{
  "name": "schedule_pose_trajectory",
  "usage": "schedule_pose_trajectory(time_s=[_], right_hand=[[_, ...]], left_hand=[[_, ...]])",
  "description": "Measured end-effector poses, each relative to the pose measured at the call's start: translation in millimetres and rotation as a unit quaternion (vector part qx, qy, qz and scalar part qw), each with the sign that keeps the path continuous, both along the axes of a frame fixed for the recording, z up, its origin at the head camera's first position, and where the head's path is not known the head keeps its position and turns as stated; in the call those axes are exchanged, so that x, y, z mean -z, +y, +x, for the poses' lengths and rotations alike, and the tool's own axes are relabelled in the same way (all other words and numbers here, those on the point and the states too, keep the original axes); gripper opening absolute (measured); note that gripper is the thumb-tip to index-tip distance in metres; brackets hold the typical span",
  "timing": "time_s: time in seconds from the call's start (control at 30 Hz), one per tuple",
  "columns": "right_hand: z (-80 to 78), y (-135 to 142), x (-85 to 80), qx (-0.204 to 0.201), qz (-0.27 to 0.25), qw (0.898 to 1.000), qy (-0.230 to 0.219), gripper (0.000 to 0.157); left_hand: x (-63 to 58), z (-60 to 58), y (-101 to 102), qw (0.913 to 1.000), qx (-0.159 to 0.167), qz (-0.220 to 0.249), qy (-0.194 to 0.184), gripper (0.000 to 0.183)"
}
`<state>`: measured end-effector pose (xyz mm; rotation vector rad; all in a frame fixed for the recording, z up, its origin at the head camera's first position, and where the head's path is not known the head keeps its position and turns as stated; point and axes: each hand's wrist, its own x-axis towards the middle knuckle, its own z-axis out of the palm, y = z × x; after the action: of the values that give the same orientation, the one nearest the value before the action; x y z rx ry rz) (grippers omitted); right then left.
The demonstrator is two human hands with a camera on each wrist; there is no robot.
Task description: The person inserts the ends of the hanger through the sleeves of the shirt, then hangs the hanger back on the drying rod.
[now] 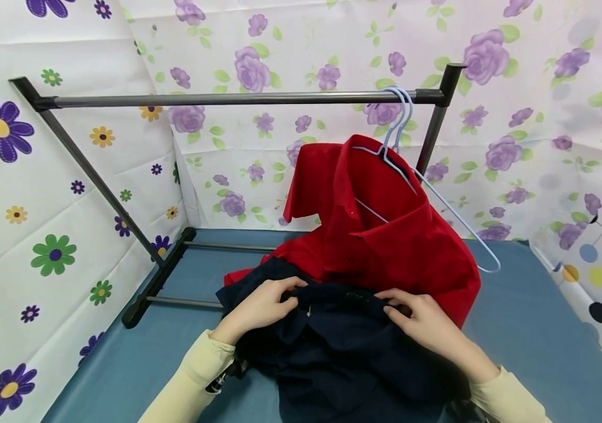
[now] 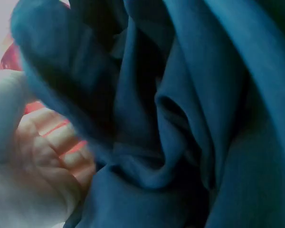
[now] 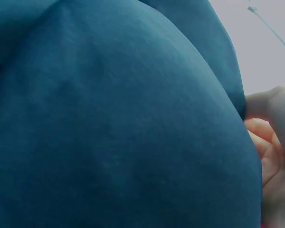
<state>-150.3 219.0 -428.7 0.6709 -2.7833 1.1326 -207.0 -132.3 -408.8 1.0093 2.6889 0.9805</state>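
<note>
A dark navy shirt [image 1: 333, 346] lies bunched in front, its collar raised between both hands. My left hand [image 1: 264, 305] pinches the collar's left part between thumb and fingers. On the other side, my right hand [image 1: 428, 320] pinches the collar near its right end. Folds of navy cloth [image 2: 190, 95] fill most of the left wrist view, beside the left palm. In the right wrist view the cloth hides part of the right fingers. Just behind the navy shirt is a red collared shirt [image 1: 396, 252], with light blue hangers [image 1: 397, 126] at its neck.
A dark metal clothes rack [image 1: 237, 99] spans the back, with the hangers hooked near its right end. One hanger arm [image 1: 465, 220] sticks out right of the red shirt. The rack's left foot [image 1: 158, 279] stands on the blue table cover [image 1: 534, 329]. Flowered sheets [image 1: 290, 53] hang behind.
</note>
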Motion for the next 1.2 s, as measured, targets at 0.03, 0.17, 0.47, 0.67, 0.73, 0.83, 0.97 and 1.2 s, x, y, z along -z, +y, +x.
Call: schedule_pose_trajectory(time_s=[0.03,0.17,0.47,0.67,0.73,0.83,0.97,1.2], right_hand=[[0.9,0,-0.1,0.005,-0.015,1.000,0.003,0.022],[4.7,0,-4.5,0.025,-0.070,0.997,0.027,0.022],[10.1,-2,-44.4,0.059,-0.124,0.979,0.151,0.028],[8.8,-2,-81.9,0.037,-0.142,0.956,0.256,0.037],[5.1,0,-88.0,0.031,-0.148,0.951,0.271,0.039],[5.2,-3,-98.9,0.031,-0.154,0.948,0.277,0.039],[4.6,-5,-101.2,0.026,-0.161,0.949,0.269,0.038],[1.8,-6,-79.6,0.027,-0.163,0.957,0.239,0.038]], left_hand=[[-0.6,0.1,0,0.9999,0.004,0.008,0.005,0.031],[-3.8,-1.2,1,0.9990,0.005,0.037,0.026,0.026],[-41.0,-0.9,13,0.9912,-0.031,0.108,0.070,0.009],[-78.9,3.1,19,0.9761,-0.044,0.159,0.142,0.006],[-88.5,4.2,20,0.9689,-0.054,0.178,0.164,0.009],[-96.5,4.0,23,0.9574,-0.064,0.207,0.191,0.010],[-96.5,2.4,26,0.9480,-0.070,0.228,0.211,0.009],[-77.4,2.5,27,0.9474,-0.092,0.240,0.190,0.009]])
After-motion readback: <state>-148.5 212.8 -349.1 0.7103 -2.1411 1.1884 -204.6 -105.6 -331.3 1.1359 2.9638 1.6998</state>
